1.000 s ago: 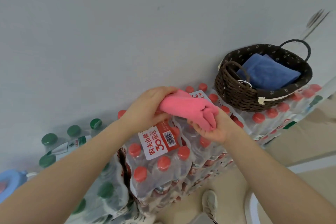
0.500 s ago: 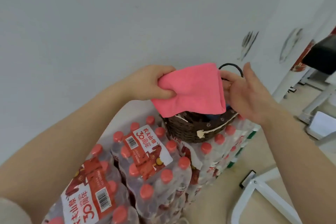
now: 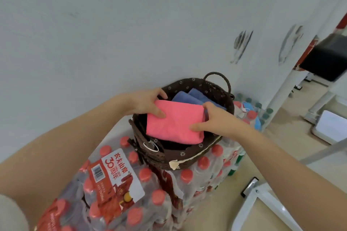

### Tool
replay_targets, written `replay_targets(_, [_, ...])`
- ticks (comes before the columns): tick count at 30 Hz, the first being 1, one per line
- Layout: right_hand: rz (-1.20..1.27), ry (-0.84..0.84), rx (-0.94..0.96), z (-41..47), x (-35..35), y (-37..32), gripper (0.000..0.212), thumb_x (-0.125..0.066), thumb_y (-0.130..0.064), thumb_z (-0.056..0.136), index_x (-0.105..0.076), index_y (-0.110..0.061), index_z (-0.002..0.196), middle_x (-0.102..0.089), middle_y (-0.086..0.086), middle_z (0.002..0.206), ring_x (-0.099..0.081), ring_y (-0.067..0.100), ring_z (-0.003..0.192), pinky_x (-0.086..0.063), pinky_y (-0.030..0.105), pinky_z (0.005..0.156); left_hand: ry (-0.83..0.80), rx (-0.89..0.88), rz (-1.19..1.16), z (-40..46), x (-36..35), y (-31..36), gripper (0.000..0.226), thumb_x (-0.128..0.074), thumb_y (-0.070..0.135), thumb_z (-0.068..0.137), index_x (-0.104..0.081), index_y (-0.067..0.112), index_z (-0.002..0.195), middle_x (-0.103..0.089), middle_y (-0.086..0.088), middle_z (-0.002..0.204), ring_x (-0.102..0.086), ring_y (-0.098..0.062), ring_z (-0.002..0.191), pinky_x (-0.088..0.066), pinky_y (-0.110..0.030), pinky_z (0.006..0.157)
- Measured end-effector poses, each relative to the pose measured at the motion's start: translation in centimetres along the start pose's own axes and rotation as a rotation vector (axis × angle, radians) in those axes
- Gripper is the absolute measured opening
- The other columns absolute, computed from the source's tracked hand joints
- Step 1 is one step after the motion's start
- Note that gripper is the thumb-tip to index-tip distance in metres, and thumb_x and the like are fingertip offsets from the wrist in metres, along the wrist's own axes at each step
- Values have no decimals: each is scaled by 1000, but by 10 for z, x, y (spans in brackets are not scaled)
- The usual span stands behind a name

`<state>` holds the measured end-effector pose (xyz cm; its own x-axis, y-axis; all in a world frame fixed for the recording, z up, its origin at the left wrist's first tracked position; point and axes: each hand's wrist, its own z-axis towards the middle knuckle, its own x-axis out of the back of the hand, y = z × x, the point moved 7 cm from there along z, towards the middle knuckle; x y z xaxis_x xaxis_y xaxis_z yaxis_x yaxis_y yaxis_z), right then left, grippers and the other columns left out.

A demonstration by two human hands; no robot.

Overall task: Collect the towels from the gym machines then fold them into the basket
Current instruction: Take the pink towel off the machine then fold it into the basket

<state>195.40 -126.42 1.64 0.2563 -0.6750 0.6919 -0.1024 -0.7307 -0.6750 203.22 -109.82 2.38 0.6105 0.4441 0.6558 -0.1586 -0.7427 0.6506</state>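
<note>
The left hand (image 3: 148,102) pinches the far left edge of a folded pink towel (image 3: 173,124), thumb on top and fingers curled behind, while the right hand (image 3: 216,118) grips its right edge, thumb lying across the top and fingers tucked under. The towel sits flat over the open mouth of a dark woven basket (image 3: 180,157), partly covering a folded blue towel (image 3: 189,95) inside. The basket rests on shrink-wrapped packs of red-capped water bottles (image 3: 116,184), close to a white wall (image 3: 112,24).
</note>
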Motion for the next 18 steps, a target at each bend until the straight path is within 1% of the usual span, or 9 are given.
replay_targets(2, [-130, 34, 74, 7, 1, -4, 80, -70, -33, 77, -20, -19, 138, -52, -2, 80, -53, 10, 71, -35, 21, 54, -55, -56, 97, 9, -4, 8, 46, -72, 10, 74, -47, 20, 111, -52, -1, 105, -51, -18, 93, -43, -29, 78])
replay_targets(5, [-288, 48, 157, 19, -3, -11, 71, -69, -43, 76, -35, -16, 133, -51, 1, 103, -51, 16, 94, -35, 23, 69, -117, -169, 314, 25, -11, 28, 37, -69, 3, 73, -47, 20, 97, -49, 8, 89, -44, -14, 84, -37, -23, 66])
replay_targets(7, [-281, 36, 135, 24, -5, -9, 64, -69, -44, 76, -39, -14, 124, -49, -5, 86, -49, 15, 82, -37, 27, 62, -124, -229, 406, 36, -16, 36, 35, -67, 2, 72, -48, 23, 93, -54, 3, 92, -46, -15, 84, -40, -29, 71])
replay_targets(9, [-335, 13, 154, 26, -12, -9, 71, -69, -35, 76, -28, -15, 131, -45, -6, 67, -48, 14, 62, -33, 27, 48, -116, -248, 492, 48, -22, 38, 30, -67, 6, 73, -53, 21, 95, -59, -7, 98, -49, -17, 86, -41, -31, 74])
replay_targets(13, [-707, 51, 168, 26, -27, -12, 78, -63, -29, 81, -13, -22, 141, -45, 3, 83, -53, 23, 72, -28, 27, 45, 46, -213, 692, 58, -20, 41, 46, -75, 27, 71, -48, 11, 105, -53, -4, 95, -47, -19, 82, -31, -28, 65])
replay_targets(14, [-781, 123, 180, 28, -24, -13, 81, -68, -31, 77, -19, -27, 141, -47, 5, 86, -54, 25, 72, -26, 25, 44, 137, -167, 747, 56, -14, 42, 52, -76, 33, 70, -45, 9, 105, -54, -7, 97, -49, -22, 83, -32, -29, 65])
replay_targets(15, [-862, 215, 241, 28, -20, -18, 80, -77, -35, 65, -37, -31, 135, -53, 6, 84, -56, 24, 69, -26, 23, 44, 213, -105, 813, 52, -8, 41, 56, -74, 38, 70, -44, 7, 106, -56, -10, 102, -54, -26, 88, -34, -31, 67])
replay_targets(16, [-966, 285, 313, 27, -20, -23, 71, -84, -36, 48, -59, -31, 114, -59, 6, 81, -59, 23, 66, -29, 22, 45, 254, -46, 886, 49, -4, 39, 55, -70, 41, 74, -44, 5, 107, -57, -13, 106, -57, -30, 94, -37, -33, 69])
replay_targets(18, [-1118, 331, 494, 27, -30, -36, 35, -84, -31, 39, -70, -27, 70, -69, 8, 92, -66, 26, 79, -41, 29, 59, 219, 5, 1030, 44, -6, 34, 38, -59, 33, 85, -52, 3, 107, -61, -16, 110, -60, -33, 100, -44, -36, 74])
